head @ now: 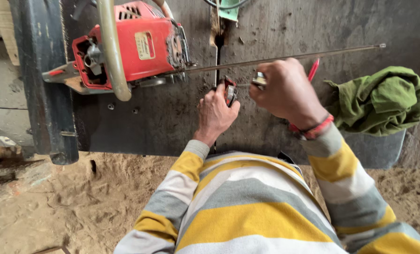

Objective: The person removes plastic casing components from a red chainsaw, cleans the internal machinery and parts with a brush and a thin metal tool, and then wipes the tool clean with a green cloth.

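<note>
A red chainsaw body (pixel 125 47) with a pale curved handle lies on a dark metal table (pixel 163 122); its long thin guide bar (pixel 285 57) reaches right across the surface. My left hand (pixel 215 113) grips a small red and black part (pixel 230 91) just below the bar. My right hand (pixel 287 91) is closed on a small shiny metal piece (pixel 259 80) beside it, close against the bar. A red pen-like tool (pixel 313 69) pokes out behind my right hand. Both arms wear yellow, grey and white striped sleeves.
A crumpled green cloth (pixel 384 101) lies at the table's right end. A vertical slot (pixel 218 51) splits the table top near the hands. Sawdust covers the ground (pixel 69 202) below, and the table's dark frame leg (pixel 45 94) stands at the left.
</note>
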